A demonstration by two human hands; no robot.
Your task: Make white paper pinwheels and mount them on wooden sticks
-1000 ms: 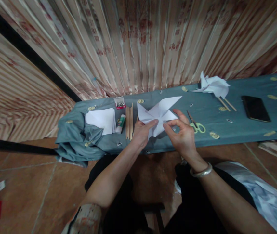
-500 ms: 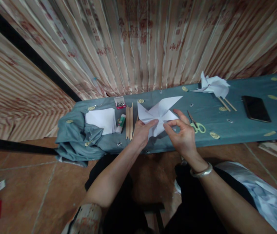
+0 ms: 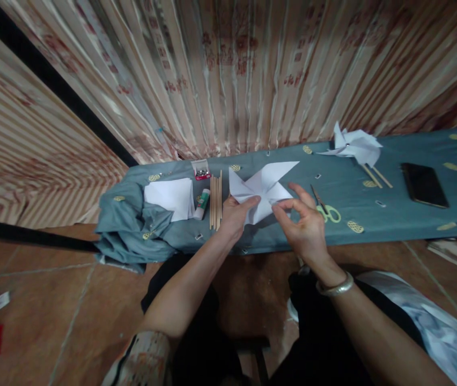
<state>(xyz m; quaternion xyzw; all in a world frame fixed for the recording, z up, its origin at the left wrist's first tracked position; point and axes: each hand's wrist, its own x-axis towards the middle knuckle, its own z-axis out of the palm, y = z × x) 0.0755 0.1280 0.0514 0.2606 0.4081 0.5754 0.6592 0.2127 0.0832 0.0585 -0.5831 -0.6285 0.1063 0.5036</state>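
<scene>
White paper: the pinwheel (image 3: 264, 187), held over the worktop (image 3: 393, 220), should handle light, flexible and easily creased. My left fingers (image 3: 251, 202) pinch it near the centre; my right fingers (image 3: 288, 204) pinch its right side. Grip the layered centre; avoid crushing the blades (image 3: 280, 171).

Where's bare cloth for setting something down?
Cloth is free between scissors and phone, below the pinwheels, and right of the phone. Crowded: left, where paper, glue stick, tack box and sticks cluster, and the middle, where left hand and right hand hold a folded pinwheel.
</scene>
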